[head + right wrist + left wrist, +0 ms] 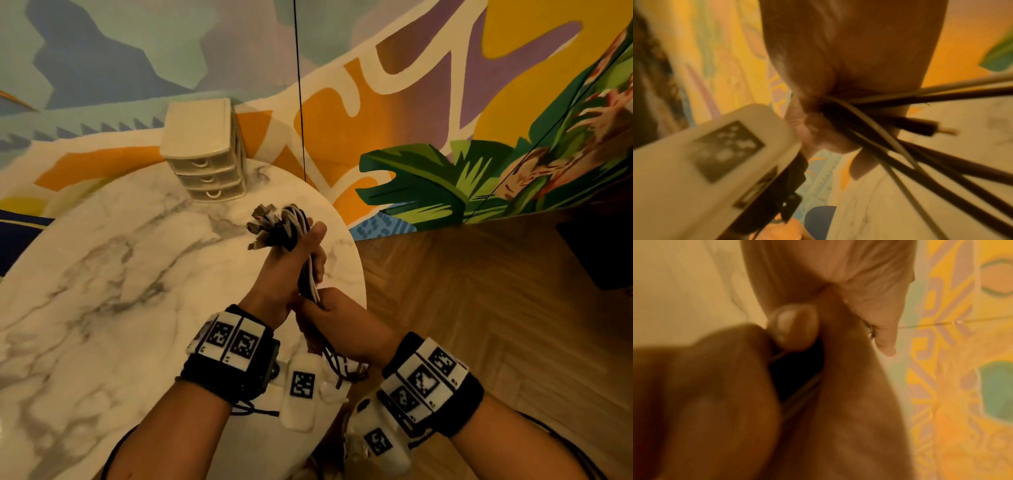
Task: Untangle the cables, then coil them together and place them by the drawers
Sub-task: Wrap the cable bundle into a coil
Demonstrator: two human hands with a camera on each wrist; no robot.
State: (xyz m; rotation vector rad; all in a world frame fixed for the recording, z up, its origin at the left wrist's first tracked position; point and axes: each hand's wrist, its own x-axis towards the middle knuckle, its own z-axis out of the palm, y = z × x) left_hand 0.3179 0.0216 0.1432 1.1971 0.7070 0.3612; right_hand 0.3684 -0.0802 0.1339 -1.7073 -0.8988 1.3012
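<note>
The cables (305, 253) are gathered in one bundle held above the desk (102, 274), long axis running from the connector ends at the far side back toward the person. The left hand (284, 274) wraps its grip round the upper part; the right hand (335, 318) grips the lower part, loose tails hanging below. The drawers (205, 150) stand further off, ahead and left, nearer the left hand.

colourful mural wall (428, 85), wood floor (479, 308), round marble table (102, 274).
</note>
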